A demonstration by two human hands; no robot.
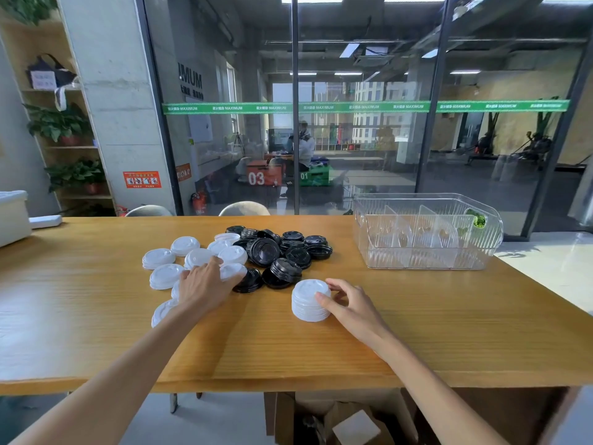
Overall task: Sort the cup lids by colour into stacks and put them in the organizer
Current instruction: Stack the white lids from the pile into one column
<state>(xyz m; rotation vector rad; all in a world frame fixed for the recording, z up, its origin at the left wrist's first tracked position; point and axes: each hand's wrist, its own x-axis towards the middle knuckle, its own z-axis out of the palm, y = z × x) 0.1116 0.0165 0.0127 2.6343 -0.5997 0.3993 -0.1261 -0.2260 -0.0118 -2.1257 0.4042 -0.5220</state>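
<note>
— Head view first: what are the hands doing?
— The right hand (348,300) is gripping a stack of white lids (310,300) on the wooden table (417,332), thumb and fingers curled round it. The left hand (205,284) is lying spread over loose white lids (192,258).
— And the rest?
— Black lids (282,255) are lying heaped at twelve o'clock of the stack; the clear organizer (426,232) is sitting at two o'clock.
</note>
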